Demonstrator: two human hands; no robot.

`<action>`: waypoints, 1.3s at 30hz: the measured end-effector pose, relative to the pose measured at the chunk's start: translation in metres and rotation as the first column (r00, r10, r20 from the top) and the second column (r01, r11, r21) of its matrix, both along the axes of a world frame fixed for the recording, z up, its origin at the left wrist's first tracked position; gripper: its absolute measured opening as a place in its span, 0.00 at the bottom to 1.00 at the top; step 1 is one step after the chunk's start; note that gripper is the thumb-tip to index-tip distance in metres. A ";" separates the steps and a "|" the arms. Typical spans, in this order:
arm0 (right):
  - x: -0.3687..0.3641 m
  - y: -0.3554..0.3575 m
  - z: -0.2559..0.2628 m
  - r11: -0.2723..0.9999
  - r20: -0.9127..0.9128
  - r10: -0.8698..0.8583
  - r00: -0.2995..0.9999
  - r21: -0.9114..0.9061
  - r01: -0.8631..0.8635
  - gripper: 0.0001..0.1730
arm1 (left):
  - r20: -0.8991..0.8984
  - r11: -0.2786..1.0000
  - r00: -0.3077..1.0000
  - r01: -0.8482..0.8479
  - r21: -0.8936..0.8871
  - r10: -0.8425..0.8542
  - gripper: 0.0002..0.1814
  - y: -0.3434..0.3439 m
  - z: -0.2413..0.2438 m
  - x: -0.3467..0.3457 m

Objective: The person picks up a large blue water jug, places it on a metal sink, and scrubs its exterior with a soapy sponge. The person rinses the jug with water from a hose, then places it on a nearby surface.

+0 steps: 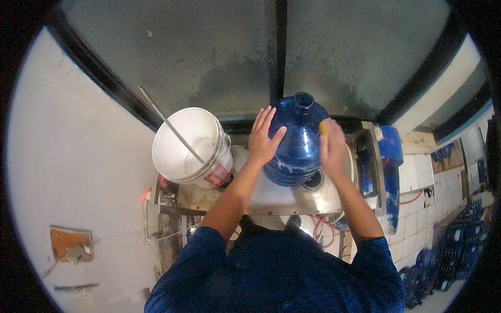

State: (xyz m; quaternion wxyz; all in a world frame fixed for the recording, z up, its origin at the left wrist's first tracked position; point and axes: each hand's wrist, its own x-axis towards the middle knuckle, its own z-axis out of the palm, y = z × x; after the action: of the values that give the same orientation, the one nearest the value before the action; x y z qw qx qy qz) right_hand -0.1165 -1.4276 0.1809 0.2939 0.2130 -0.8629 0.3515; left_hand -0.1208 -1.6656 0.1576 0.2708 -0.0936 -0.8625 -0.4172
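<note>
Before me a large blue plastic water-cooler bottle (294, 156) stands on a metal worktop (270, 197), its uncapped neck up. White suds streak its lower side. My left hand (266, 135) lies against the bottle's left shoulder, fingers spread, with nothing in it. On the opposite side my right hand (332, 146), blurred, holds a yellow sponge or pad (323, 128) at the bottle's right shoulder. Its fingers hide most of that pad. A round dark-centred fitting (314, 182) shows in the worktop by the bottle's base.
Left of the bottle stands a white plastic bucket (162, 156) with a long rod (172, 127) leaning in it. Glass panels (235, 51) rise behind the worktop. A blue container (390, 144) stands at the right end. Several blue bottles (450, 246) are on the floor at lower right.
</note>
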 end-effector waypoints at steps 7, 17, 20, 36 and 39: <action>-0.083 -0.036 0.041 0.975 0.401 -0.217 0.890 0.133 0.178 0.19 | 0.089 0.997 0.992 -0.083 -0.008 0.084 0.35 0.007 0.003 0.003; -0.043 -0.004 -0.002 0.988 0.096 -0.094 0.991 0.131 0.081 0.26 | 0.192 0.993 0.975 -0.118 0.009 0.114 0.39 0.013 0.008 0.013; -0.100 -0.014 0.016 0.984 0.330 -0.142 0.933 0.153 0.095 0.24 | 0.182 0.988 0.971 -0.154 -0.028 0.157 0.41 0.023 0.013 0.005; -0.089 -0.010 0.014 0.923 0.195 -0.233 0.953 0.352 0.154 0.24 | 0.065 0.853 0.964 0.197 0.484 -0.259 0.19 0.061 0.070 -0.066; -0.092 -0.050 0.025 0.993 0.360 0.038 0.932 -0.114 0.004 0.24 | 0.068 0.791 0.962 -0.257 0.555 0.265 0.20 0.095 0.074 -0.053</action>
State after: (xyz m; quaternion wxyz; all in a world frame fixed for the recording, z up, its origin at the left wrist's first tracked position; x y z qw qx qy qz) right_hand -0.2081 -1.4772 0.2059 0.1386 0.1353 -0.8791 0.4354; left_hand -0.1734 -1.5701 0.2314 0.3471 0.1067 -0.7054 -0.6088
